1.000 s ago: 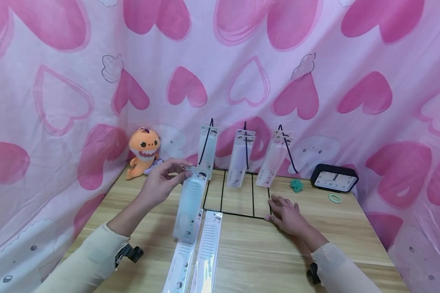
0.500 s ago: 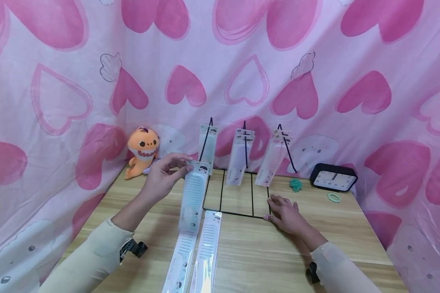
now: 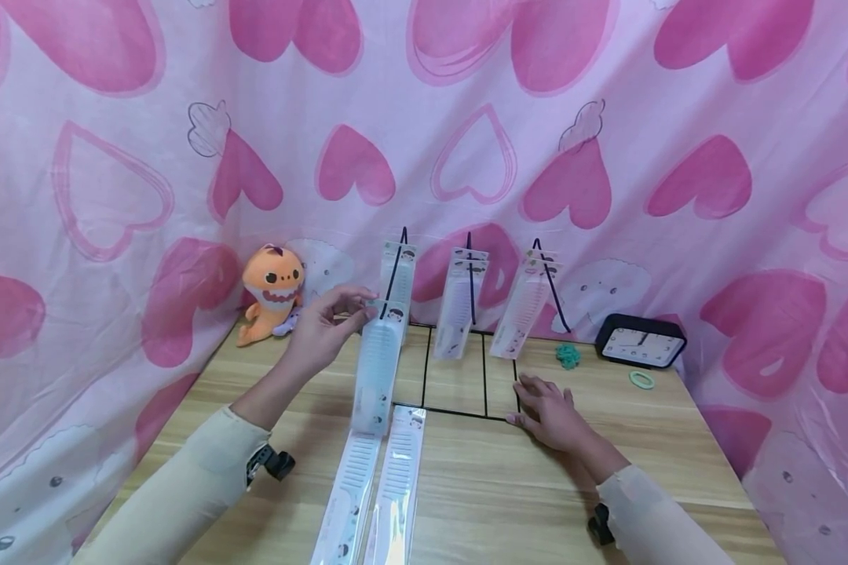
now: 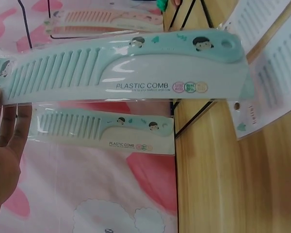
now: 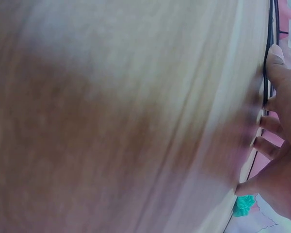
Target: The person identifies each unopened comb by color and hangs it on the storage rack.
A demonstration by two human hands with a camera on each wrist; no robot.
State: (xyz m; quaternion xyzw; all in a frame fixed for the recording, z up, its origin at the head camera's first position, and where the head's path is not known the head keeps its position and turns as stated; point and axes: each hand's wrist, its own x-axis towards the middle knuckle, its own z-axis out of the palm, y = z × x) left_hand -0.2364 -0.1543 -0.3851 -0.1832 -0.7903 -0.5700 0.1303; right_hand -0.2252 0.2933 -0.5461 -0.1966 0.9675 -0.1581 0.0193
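Note:
In the head view my left hand [image 3: 323, 329] pinches the top edge of a packaged pale green plastic comb [image 3: 378, 365]. The pack hangs down at the front end of the left hook [image 3: 394, 275]; whether the hook passes through its hole I cannot tell. Behind it another green comb pack [image 4: 106, 128] hangs on that hook, shown in the left wrist view. My right hand [image 3: 550, 412] rests at the right side of the black wire rack's base [image 3: 455, 412], fingers spread and relaxed. The right wrist view shows its fingertips [image 5: 276, 58] touching the wire.
Purple comb packs [image 3: 458, 306] hang on the middle hook and pink ones [image 3: 526, 306] on the right hook. Two more packs [image 3: 399, 479] lie on the wooden table [image 3: 509, 502]. An orange plush toy [image 3: 272, 290], a green scrunchie [image 3: 568, 356], a pale green ring [image 3: 641, 380] and a black clock [image 3: 641, 341] stand around.
My left hand has moved the green comb pack up, rightward and away from me, to the left hook's end. My right hand stays at the rack base.

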